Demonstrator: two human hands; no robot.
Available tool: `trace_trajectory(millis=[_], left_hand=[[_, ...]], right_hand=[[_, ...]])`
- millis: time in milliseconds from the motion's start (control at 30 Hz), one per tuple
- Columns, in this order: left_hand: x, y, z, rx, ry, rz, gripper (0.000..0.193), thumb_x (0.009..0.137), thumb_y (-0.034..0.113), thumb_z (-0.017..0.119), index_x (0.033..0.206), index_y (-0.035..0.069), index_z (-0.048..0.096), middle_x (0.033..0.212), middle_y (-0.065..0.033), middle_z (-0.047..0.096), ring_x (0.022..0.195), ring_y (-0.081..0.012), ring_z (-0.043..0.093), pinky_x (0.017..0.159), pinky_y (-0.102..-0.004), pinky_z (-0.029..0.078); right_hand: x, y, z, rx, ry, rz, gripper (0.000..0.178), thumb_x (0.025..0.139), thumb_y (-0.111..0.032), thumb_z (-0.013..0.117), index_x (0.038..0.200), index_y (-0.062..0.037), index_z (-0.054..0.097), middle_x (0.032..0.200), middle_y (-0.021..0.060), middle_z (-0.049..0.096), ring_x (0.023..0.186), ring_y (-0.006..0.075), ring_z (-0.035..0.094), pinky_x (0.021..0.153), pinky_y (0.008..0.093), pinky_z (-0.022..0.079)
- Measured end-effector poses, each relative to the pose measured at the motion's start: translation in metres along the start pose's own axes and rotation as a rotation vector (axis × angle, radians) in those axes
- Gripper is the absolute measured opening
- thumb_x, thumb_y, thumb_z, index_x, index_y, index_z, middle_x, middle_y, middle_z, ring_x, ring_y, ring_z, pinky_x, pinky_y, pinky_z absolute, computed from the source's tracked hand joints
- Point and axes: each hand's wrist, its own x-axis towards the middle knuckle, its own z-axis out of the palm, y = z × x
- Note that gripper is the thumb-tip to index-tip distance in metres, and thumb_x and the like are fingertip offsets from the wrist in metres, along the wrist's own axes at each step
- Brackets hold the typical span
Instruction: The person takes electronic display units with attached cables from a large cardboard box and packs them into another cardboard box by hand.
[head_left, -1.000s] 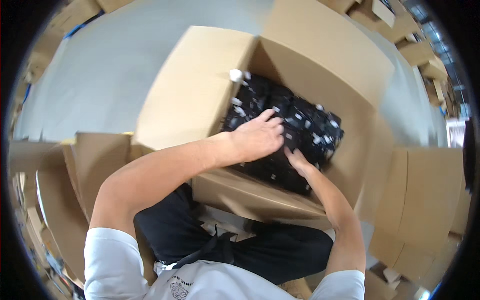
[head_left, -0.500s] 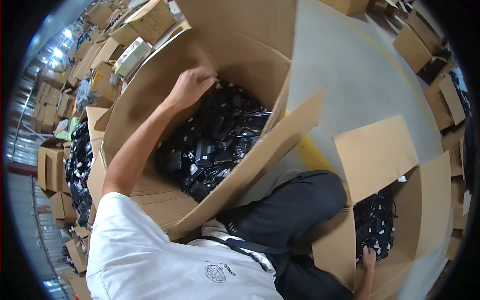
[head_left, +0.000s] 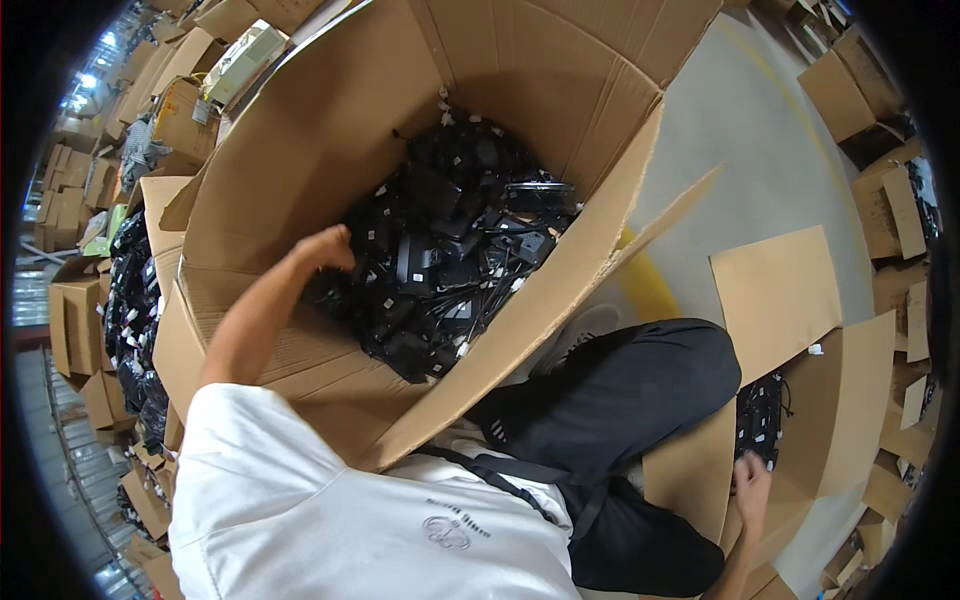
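Note:
A large cardboard box (head_left: pixel 300 120) stands open before me, holding a pile of black power adapters (head_left: pixel 425 265) with cords and small white labels. My left hand (head_left: pixel 325 248) is inside it, by the left edge of the pile, with its fingers curled; what they hold, if anything, is hidden. At the right, my right hand (head_left: pixel 752 480) reaches into a smaller open cardboard box (head_left: pixel 835 420). Its bent fingers are at the near end of more black adapters (head_left: pixel 758 415); whatever is in its grip cannot be made out.
My bent leg (head_left: pixel 620 390) in dark trousers lies between the two boxes. A raised flap (head_left: pixel 775 285) stands on the smaller box. More cartons (head_left: pixel 180 125) and black items in plastic (head_left: pixel 130 330) crowd the left. Further boxes (head_left: pixel 850 90) line the right, beyond grey floor (head_left: pixel 740 130).
My left hand has moved down and left within the large box, away from its far wall. My right hand is still in the smaller box. The whole view has shifted.

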Motion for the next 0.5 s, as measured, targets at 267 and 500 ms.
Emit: trace_trajectory(millis=[267, 500], left_hand=[[-0.205, 0.154, -0.155, -0.729, 0.163, 1.134, 0.05, 0.074, 0.011, 0.071, 0.123, 0.0, 0.062, 0.106, -0.0046, 0.065, 0.099, -0.0134, 0.06, 0.092, -0.0288, 0.049], [-0.22, 0.218, -0.148, -1.289, 0.064, 1.296, 0.041, 0.098, 0.034, 0.064, 0.12, -0.001, 0.062, 0.11, -0.0096, 0.068, 0.105, -0.0172, 0.065, 0.094, -0.0322, 0.052]], right_hand=[[0.019, -0.382, 0.006, 0.41, 0.331, -0.744, 0.056, 0.083, -0.011, 0.074, 0.134, 0.006, 0.055, 0.131, 0.0205, 0.061, 0.121, 0.0288, 0.06, 0.106, 0.0389, 0.045], [0.052, -0.472, 0.047, 0.549, -0.128, -0.764, 0.05, 0.082, -0.025, 0.082, 0.114, 0.0074, 0.061, 0.102, 0.0165, 0.071, 0.09, 0.0251, 0.068, 0.084, 0.0347, 0.053]])
